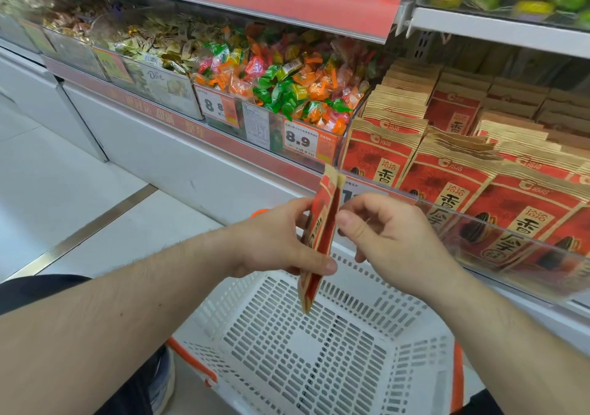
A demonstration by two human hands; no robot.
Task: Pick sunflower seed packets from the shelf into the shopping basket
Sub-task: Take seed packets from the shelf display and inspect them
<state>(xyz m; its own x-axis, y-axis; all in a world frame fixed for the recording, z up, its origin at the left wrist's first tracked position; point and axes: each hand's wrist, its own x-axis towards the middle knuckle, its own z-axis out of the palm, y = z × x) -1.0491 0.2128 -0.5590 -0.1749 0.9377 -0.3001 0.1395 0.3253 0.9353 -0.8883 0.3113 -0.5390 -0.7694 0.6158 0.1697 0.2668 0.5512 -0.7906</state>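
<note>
My left hand grips two red and tan sunflower seed packets, seen edge-on, above the white shopping basket. My right hand is right beside the packets with fingers curled; its thumb tip sits close to their edge, and I cannot tell whether it touches them. The basket's inside shows no packets. Rows of the same red packets stand upright on the shelf at right, behind a clear plastic rail.
A bin of bright wrapped candies with 8.9 price tags lies left of the packets. White freezer cabinets run along the left. The basket has orange handles. The floor is pale tile.
</note>
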